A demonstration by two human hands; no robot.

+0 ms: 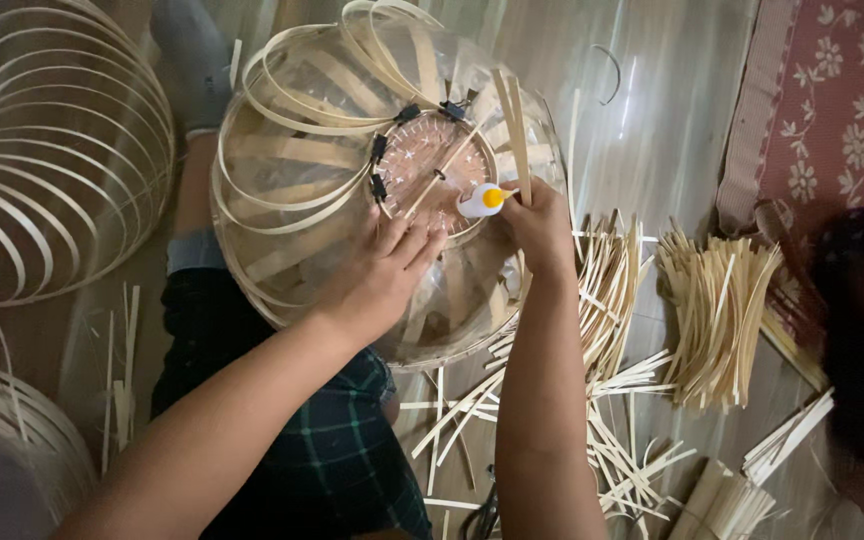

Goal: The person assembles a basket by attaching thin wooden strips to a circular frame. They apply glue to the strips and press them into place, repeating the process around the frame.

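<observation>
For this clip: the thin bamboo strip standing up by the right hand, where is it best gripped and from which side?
Best low on the bamboo strip, just above the frame, coming in from the near side. The right hand already sits there, also holding the small glue bottle. The strip is long, thin and upright, so a low pinch likely limits bending. The left hand rests flat on the frame.

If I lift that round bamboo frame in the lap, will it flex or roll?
The bamboo frame probably flexes: thin bent strips with open gaps. Likely light for its size. Its rounded shape may roll once the left hand lets go.
</observation>
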